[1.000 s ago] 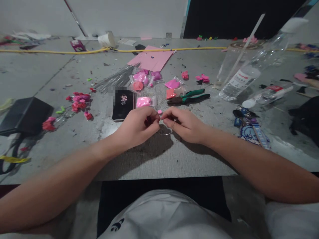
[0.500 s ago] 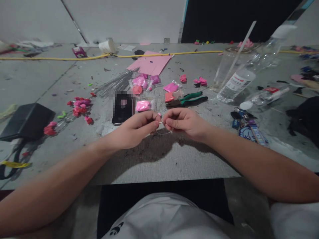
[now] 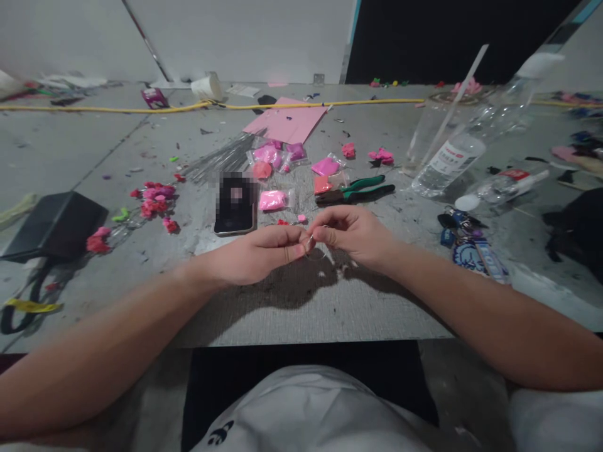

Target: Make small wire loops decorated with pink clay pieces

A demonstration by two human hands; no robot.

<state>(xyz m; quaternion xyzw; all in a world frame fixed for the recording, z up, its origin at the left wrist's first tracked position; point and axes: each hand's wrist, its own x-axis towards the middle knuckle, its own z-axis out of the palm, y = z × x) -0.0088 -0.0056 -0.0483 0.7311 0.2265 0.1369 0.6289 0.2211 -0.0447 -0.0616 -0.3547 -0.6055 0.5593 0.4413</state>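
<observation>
Between my two hands is a thin wire (image 3: 316, 256), bent into a small loop that hangs below the fingertips. My left hand (image 3: 257, 254) pinches one part of it between thumb and forefinger. With a similar pinch, my right hand (image 3: 355, 235) grips it close beside the left fingertips. Both hands are raised just over the table near its front edge. Just beyond them lie pliers (image 3: 353, 189) with green and black handles, a phone (image 3: 234, 207) and a small bag of pink clay (image 3: 273, 200). The wire's ends are too small to make out.
A bundle of straight wires (image 3: 221, 157) lies by a pink sheet (image 3: 287, 119). Pink clay flowers (image 3: 155, 199) are at left, near a black box (image 3: 54, 226). Plastic bottles (image 3: 450, 160) and keychains (image 3: 475, 248) stand or lie at right. A yellow cord (image 3: 353, 103) crosses the back.
My left hand has shifted slightly right and turned, and the fingertips meet closer together. The wire loop now shows lower and further right. The view has moved a little.
</observation>
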